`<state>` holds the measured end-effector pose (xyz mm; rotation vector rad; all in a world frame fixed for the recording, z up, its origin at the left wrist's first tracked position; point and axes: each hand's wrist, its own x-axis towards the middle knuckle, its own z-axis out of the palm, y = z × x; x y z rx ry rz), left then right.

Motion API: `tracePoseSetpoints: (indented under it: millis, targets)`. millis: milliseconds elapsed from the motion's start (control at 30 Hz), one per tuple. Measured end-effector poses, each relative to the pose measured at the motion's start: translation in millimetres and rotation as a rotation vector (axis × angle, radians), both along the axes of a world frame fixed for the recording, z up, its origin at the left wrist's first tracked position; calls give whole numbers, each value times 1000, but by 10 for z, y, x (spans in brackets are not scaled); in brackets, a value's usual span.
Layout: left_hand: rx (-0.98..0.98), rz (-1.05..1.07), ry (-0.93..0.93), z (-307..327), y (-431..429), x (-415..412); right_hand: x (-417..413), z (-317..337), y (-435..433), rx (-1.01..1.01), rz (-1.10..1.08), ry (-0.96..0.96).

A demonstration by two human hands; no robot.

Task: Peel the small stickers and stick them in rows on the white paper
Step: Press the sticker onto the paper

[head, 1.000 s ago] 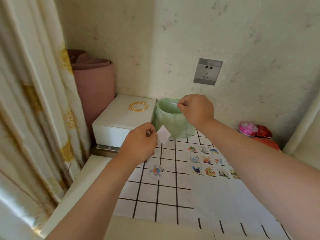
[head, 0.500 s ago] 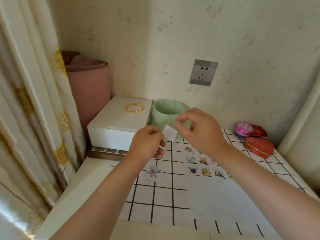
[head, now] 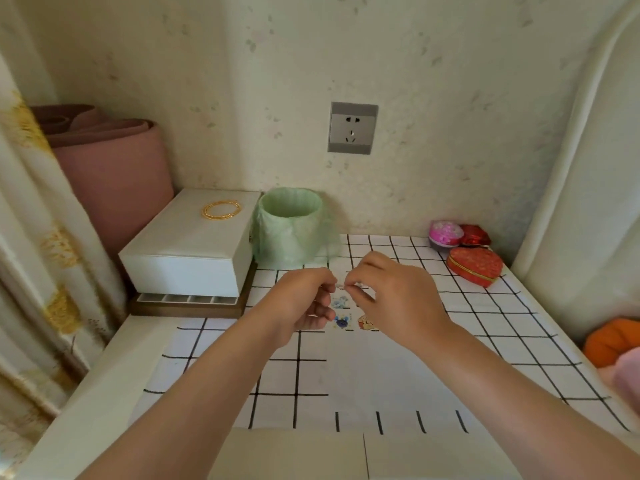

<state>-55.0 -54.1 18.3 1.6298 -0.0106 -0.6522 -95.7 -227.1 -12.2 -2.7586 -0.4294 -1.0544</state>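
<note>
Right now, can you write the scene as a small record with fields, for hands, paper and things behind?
left hand: pinches the sticker piece above the paper
right hand: pinches the same piece, opposite edge
white paper: flat on checked cloth, near part bare
stuck stickers: three show, more may hide behind hands
behind: green bin, white box bearing gold bangle

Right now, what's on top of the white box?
A gold bangle lies on the closed white box. Whatever is inside the box is hidden.
</note>
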Motion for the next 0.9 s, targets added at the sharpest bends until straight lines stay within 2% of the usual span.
tracePoseSetpoints:
  millis: [133,200,300,400,567,900]
  targets:
    - [-51,-15,31,-12,-48,21,-21,-55,-67,212,-104,108]
    - [-34,59,-48,-39,-86,47,-15,-30,-83,549,-138,281]
    - [98,133,-197,-126,-122,76,-31,27,-117,1111,-101,542]
    - [165,49,-208,-216,-128,73,-80,20,-150,1332,-111,762]
    - [163,43,-237,-286,-148,47,-100,-27,-174,1450,-138,872]
    - [277,-56,-291,-350,-170,40,-120,-20,-161,1213,-202,842]
